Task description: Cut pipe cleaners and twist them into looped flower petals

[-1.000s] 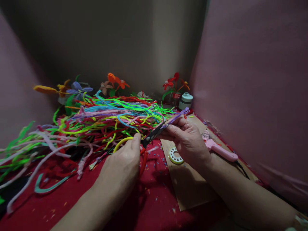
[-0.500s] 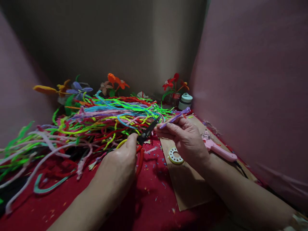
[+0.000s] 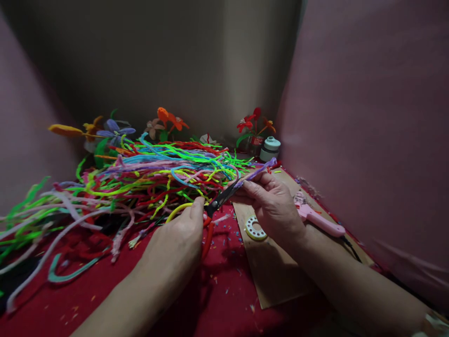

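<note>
My left hand [image 3: 184,224] is closed around the handles of a pair of scissors [image 3: 216,202], with one yellow and one red grip. Their dark blades point up and right, the tips at the near end of a purple pipe cleaner [image 3: 257,172]. That pipe cleaner looks folded or bundled and is pinched between the thumb and fingers of my right hand [image 3: 275,201]. Whether the blades touch it I cannot tell. Behind my hands spreads a large heap of coloured pipe cleaners [image 3: 150,171].
A cardboard sheet [image 3: 277,276] lies on the red cloth [image 3: 228,304], bearing a ring-shaped spool [image 3: 256,228] and a pink glue gun [image 3: 324,222]. Pipe-cleaner flowers [image 3: 115,131] and a pale green bottle [image 3: 270,149] stand along the back wall. Small clippings dot the cloth.
The scissors have moved slightly right, and their blades now meet or overlap the near end of the purple pipe cleaner. My right hand has hardly moved.
</note>
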The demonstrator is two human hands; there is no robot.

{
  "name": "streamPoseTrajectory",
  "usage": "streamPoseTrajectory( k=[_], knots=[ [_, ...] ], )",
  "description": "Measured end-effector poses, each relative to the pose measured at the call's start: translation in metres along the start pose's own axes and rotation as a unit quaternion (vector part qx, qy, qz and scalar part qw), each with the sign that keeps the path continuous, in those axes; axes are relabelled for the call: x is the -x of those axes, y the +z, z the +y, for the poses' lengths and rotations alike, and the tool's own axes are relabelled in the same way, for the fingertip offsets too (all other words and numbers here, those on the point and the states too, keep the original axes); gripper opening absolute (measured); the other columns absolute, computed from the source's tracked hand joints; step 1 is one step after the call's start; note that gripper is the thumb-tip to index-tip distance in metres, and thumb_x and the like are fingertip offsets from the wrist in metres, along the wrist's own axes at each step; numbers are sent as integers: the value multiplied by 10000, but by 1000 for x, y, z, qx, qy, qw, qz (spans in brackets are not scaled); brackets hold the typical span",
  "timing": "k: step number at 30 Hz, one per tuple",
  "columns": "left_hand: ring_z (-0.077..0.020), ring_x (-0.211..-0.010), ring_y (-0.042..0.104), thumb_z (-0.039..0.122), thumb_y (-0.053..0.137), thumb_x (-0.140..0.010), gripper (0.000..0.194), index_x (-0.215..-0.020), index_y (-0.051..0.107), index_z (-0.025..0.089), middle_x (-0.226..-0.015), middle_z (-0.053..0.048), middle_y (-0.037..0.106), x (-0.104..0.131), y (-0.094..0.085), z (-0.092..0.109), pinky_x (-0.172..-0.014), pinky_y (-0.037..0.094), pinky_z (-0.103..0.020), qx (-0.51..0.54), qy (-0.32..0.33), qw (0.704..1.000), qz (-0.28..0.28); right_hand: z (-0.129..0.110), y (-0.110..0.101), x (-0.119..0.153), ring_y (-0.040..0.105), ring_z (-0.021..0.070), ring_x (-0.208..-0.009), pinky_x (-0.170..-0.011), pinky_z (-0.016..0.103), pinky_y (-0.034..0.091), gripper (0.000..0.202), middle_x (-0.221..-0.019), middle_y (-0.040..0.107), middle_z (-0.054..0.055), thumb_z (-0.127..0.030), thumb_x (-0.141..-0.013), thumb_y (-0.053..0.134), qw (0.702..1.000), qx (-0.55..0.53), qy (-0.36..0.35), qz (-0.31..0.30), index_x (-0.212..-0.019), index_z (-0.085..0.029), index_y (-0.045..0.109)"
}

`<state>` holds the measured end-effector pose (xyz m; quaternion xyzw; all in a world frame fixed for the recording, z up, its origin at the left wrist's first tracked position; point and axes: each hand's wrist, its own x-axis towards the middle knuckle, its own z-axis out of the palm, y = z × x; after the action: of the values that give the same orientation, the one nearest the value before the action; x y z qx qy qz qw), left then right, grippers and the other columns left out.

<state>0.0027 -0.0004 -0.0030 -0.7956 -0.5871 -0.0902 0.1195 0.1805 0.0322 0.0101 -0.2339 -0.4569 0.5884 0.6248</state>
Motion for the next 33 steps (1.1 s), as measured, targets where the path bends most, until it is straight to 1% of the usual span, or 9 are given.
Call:
streamPoseTrajectory(
  k=[8,15,20,23,26,30,33],
  knots=[
    [-241,-830,670,20,271,-779,545,-1305,415,31,-1117,-198,625,2,4,-2,-628,544,-323,-18,27,999,33,0,0,1,679,170,-741,-745,384,566,127,-778,695,25,-204,-737,663,1000,14,6,2,-826,-168,580],
    [-231,-842,668,5,235,-778,566,-1317,403,32,-1132,-200,621,1,6,-2,-650,540,-320,1,26,999,18,0,-2,0,672,149,-681,-713,367,575,89,-800,692,29,-169,-754,640,1000,11,-3,-1,-821,-154,584],
    [-239,-881,666,14,268,-788,551,-1320,404,67,-1174,-190,604,2,2,2,-680,541,-333,24,8,1000,0,1,-2,0,667,142,-716,-725,345,574,100,-816,688,23,-181,-752,643,1000,22,-16,2,-831,-159,585],
    [-240,-871,669,13,279,-787,551,-1320,403,82,-1181,-189,599,2,1,2,-676,543,-338,27,1,1000,-5,1,-2,0,664,140,-728,-722,338,576,114,-833,685,24,-190,-755,642,1000,22,-17,-2,-850,-158,588],
    [-244,-839,673,10,274,-787,554,-1323,397,76,-1164,-199,604,2,1,2,-648,545,-345,16,5,1000,-3,1,-1,0,662,139,-726,-723,336,576,123,-824,687,22,-195,-750,645,1000,23,-14,-1,-854,-161,586],
    [-227,-821,675,2,264,-790,550,-1321,398,57,-1126,-201,623,2,2,1,-643,543,-320,-12,23,1000,13,0,0,1,663,140,-716,-726,344,575,126,-838,688,26,-201,-747,649,1000,23,-2,-2,-849,-168,585],
    [-227,-797,679,4,257,-799,532,-1303,422,56,-1129,-200,624,2,1,1,-625,544,-321,-14,18,1000,15,-1,0,2,667,150,-735,-731,353,572,141,-833,689,28,-219,-739,662,1000,24,7,-1,-848,-170,585]
  ],
)
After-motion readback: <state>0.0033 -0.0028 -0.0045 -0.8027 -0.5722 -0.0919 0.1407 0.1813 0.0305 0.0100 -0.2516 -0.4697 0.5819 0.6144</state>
